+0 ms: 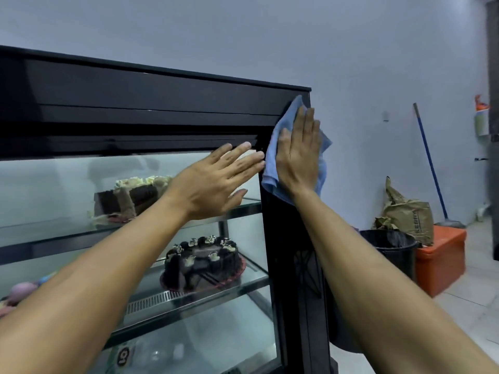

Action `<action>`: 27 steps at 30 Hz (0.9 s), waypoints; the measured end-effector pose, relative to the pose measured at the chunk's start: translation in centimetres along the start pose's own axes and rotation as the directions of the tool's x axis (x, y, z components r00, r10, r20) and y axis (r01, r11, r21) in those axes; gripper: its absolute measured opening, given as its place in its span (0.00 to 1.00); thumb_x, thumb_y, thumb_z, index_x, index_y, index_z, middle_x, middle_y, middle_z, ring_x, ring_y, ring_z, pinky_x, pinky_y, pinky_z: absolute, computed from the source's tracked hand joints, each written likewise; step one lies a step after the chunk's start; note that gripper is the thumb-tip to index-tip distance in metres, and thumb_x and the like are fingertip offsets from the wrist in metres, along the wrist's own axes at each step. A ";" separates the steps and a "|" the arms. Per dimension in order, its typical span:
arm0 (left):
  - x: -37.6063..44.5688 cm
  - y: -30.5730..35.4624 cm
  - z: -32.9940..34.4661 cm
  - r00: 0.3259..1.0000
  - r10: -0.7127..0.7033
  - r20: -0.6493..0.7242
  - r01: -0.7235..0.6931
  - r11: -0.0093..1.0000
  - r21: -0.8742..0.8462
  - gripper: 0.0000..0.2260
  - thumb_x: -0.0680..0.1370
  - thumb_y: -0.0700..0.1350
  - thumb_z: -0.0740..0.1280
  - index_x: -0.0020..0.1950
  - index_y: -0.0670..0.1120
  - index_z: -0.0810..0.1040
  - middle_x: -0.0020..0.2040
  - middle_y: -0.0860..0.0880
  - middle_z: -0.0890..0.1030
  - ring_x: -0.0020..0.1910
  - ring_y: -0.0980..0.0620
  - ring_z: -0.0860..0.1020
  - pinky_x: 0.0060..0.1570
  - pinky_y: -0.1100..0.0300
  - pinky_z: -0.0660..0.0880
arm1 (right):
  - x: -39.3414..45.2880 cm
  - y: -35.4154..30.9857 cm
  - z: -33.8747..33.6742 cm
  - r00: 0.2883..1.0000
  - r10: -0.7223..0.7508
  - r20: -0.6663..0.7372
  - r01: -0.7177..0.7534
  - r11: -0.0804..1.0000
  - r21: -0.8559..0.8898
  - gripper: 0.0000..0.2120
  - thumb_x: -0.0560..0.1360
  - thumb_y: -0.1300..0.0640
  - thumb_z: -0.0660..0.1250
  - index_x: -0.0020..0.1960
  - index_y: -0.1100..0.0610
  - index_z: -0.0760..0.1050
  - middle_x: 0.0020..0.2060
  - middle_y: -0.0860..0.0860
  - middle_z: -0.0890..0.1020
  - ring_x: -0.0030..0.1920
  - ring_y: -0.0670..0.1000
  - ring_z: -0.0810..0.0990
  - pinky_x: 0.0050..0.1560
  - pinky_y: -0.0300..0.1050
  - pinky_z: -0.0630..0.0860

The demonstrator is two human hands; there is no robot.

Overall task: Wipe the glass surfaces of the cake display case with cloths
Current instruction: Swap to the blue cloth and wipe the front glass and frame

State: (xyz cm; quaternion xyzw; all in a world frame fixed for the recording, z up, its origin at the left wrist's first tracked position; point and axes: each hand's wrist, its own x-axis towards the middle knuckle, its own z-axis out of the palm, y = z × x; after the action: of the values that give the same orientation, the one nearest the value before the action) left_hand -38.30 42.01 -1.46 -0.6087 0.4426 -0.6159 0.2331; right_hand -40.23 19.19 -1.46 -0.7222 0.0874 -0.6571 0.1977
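Reaching up, both arms stretch to the top right corner of the display case [151, 109]. Left hand [213, 182] lies flat, fingers spread, on the front glass [67, 190], holding nothing. Right hand [298, 155], fingers straight and open, presses the blue cloth [286, 122] against the side panel, just around the corner post. Wiping looks under way up high; the lower glass by the chocolate cake [202, 263] probably remains.

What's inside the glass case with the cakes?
Inside the display case: a cut chocolate cake on the upper shelf, a round chocolate cake below. The left arm hides part of the shelves.
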 end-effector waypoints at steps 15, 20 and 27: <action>-0.2 0.1 -0.5 0.986 0.050 0.161 -0.052 0.999 0.010 0.36 0.80 0.71 0.50 0.85 0.55 0.54 0.85 0.45 0.52 0.84 0.41 0.50 0.82 0.42 0.49 | -6.9 1.1 -0.9 0.989 0.103 0.109 -0.113 0.990 0.090 0.31 0.87 0.44 0.45 0.84 0.55 0.38 0.84 0.51 0.38 0.82 0.49 0.35 0.82 0.48 0.36; -0.3 0.3 -0.2 0.986 0.047 0.159 -0.053 0.998 0.033 0.36 0.80 0.71 0.49 0.85 0.55 0.54 0.85 0.44 0.52 0.84 0.41 0.50 0.82 0.41 0.49 | -12.7 3.9 0.2 0.999 0.010 0.035 -0.010 1.000 0.005 0.31 0.87 0.44 0.47 0.84 0.60 0.47 0.84 0.55 0.48 0.84 0.53 0.45 0.83 0.51 0.45; -0.3 0.6 0.0 0.980 0.029 0.197 -0.033 0.999 0.018 0.36 0.81 0.71 0.43 0.85 0.55 0.50 0.85 0.45 0.50 0.84 0.41 0.48 0.82 0.41 0.48 | -27.0 8.3 0.5 0.984 0.163 0.074 -0.155 0.983 -0.098 0.32 0.87 0.46 0.51 0.83 0.66 0.50 0.84 0.58 0.50 0.83 0.59 0.50 0.79 0.59 0.57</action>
State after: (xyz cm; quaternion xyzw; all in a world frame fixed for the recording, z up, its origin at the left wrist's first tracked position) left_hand -38.42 41.95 -2.11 -0.6570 0.4202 -0.5537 0.2918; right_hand -41.87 22.20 -29.53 -0.7476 0.1667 -0.6043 0.2195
